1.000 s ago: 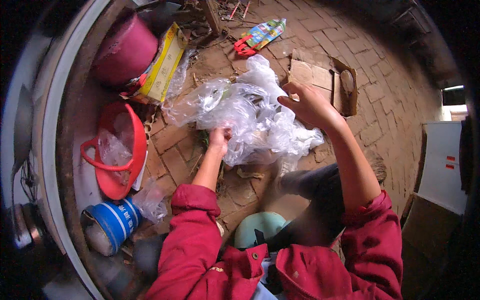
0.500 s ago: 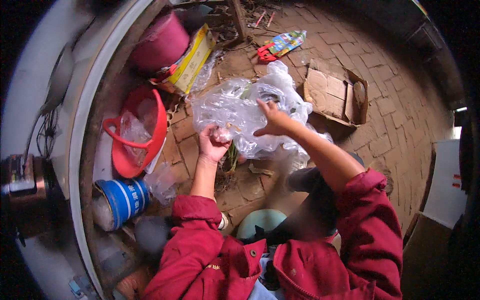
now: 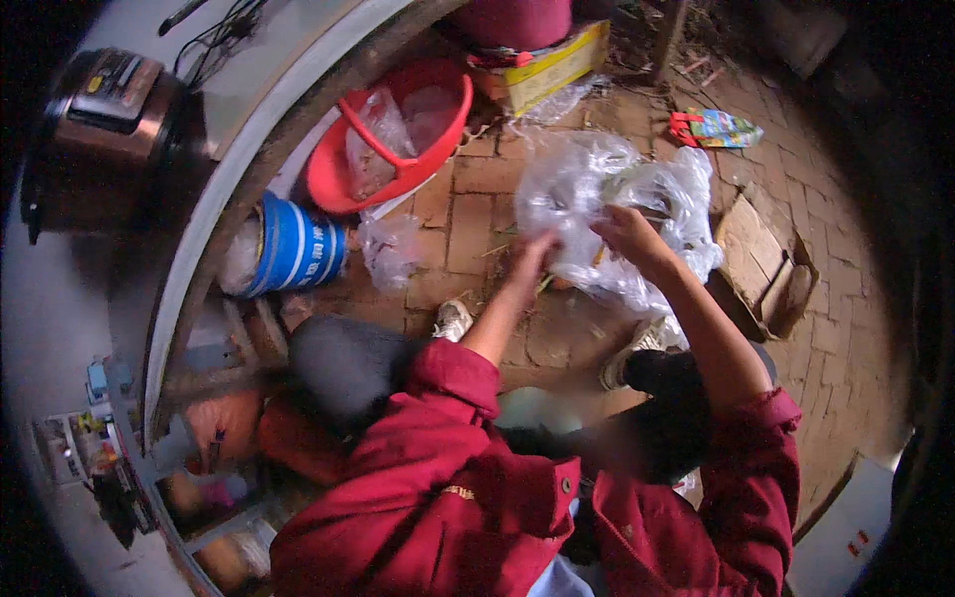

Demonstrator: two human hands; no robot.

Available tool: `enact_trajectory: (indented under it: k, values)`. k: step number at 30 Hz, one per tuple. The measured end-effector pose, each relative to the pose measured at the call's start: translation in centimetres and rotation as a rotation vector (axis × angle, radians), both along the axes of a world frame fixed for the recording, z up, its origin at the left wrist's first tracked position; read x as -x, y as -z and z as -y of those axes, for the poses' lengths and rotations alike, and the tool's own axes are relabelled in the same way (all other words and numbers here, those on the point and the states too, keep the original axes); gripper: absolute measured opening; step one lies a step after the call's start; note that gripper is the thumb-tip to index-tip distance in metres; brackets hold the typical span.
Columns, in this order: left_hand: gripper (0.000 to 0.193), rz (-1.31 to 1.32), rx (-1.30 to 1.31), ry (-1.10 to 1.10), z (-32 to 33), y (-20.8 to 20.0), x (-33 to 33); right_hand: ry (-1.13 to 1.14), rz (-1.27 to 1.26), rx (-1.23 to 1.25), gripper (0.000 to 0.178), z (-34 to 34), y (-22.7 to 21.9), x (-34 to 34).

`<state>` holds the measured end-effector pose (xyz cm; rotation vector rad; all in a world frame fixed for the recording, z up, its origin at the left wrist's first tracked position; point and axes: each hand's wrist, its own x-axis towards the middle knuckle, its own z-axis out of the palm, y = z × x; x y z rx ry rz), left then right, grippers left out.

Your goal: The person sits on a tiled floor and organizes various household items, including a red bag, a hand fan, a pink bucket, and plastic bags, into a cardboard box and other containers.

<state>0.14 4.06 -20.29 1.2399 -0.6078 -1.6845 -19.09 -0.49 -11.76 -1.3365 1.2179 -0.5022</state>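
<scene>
A heap of thin clear plastic bags [image 3: 582,184] lies crumpled on the brick floor in front of me. Something greenish shows dimly through the film. At the heap's near left edge is my left hand [image 3: 538,254], smeared by motion, so its fingers are unclear. My right hand [image 3: 629,234] is over the near middle of the plastic, its fingers bent and pinched together on the film. Thin green-yellow stalks partly show on the bricks under the left hand.
Left of the heap stand a red basket [image 3: 323,184] with plastic inside and a blue bucket [image 3: 298,249] on its side. A yellow box [image 3: 562,68] sits beyond, a flattened cardboard box [image 3: 746,249] to the right. A colourful packet [image 3: 721,129] lies far right.
The view has swung left, so the floor things appear farther right. My right hand's spread fingers have closed onto the plastic. My left hand, earlier curled round a pale crumpled bit, is now blurred.
</scene>
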Motion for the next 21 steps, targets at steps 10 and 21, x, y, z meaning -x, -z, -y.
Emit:
enact_trajectory:
  k: [10,21]
  values:
    - [0.019,-0.069,0.156,-0.267,-2.1,-7.6,-4.0,0.062,-0.055,0.499,0.029,-1.8,-4.7,0.3]
    - [0.039,-0.183,0.425,-0.087,-4.4,-10.4,-6.6,-0.168,0.007,0.931,0.022,-6.1,-9.0,-0.5]
